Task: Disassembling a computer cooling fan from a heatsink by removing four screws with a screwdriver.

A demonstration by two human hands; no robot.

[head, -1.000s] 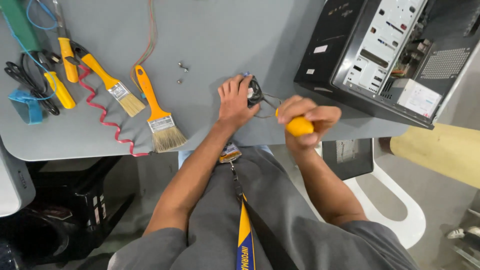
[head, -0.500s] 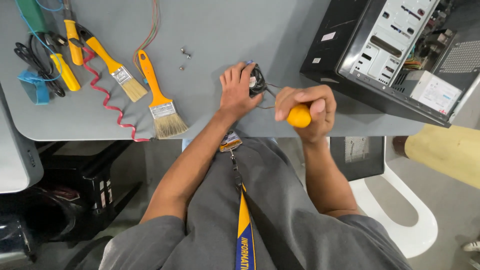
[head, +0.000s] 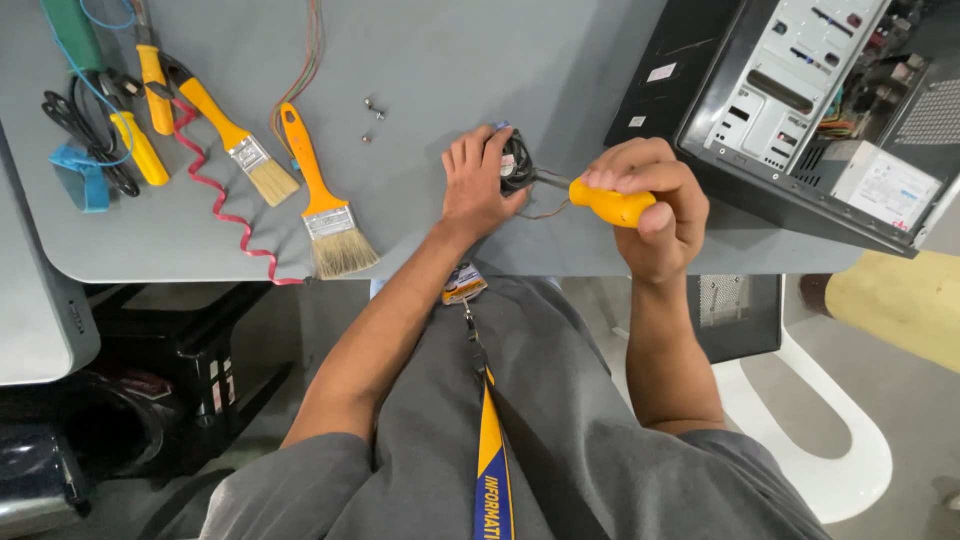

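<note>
Grey bench (head: 560,60). Left hand (head: 478,185) clamps a small black fan (head: 514,160) at the near edge; right hand (head: 655,200) grips one yellow-handled screwdriver (head: 600,200), tip on the fan. Beyond: three loose screws (head: 372,110), two orange-handled brushes (head: 320,190), one open black PC case (head: 800,100).

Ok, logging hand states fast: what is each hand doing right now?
Left hand: closed on the small black fan, pinning it to the table.
Right hand: closed around the yellow-handled screwdriver.

Glossy plastic screwdriver handle (head: 610,203), matt table (head: 480,60)
</note>
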